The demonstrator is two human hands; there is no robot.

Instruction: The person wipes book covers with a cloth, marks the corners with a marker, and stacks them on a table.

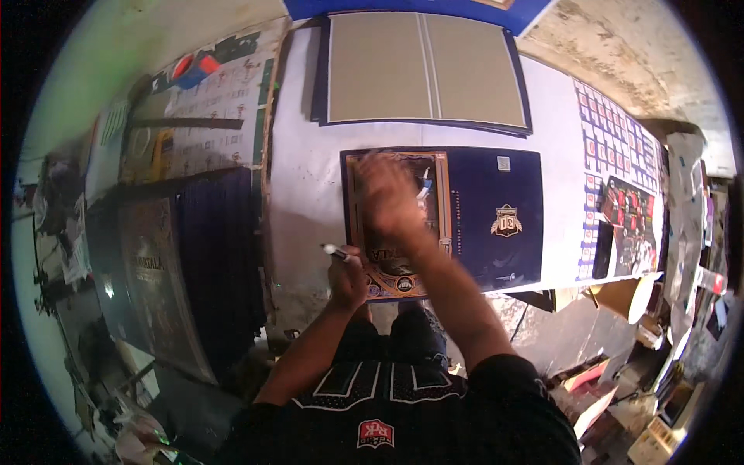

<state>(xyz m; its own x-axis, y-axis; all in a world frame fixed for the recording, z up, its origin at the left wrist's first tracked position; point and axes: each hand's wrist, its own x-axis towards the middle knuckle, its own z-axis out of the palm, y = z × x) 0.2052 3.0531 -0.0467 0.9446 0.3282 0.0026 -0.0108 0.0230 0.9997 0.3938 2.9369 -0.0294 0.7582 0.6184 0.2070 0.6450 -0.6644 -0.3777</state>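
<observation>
A white worktable (310, 167) carries a printed navy cover sheet (496, 201) and, farther back, a grey board-lined cover (426, 70).

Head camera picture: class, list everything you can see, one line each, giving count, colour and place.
printed cover sheet: one, dark blue with a gold-framed picture, flat on the table before the person
grey boards: two, grey on dark blue, side by side at the table's far end
table: one, white, centre
printed sheets: several, white with red, right table edge
stacked sheets: many, dark, left
marker: one, black and white, in the left hand
left hand: closed around the marker
right hand: open, blurred, over the cover sheet
</observation>
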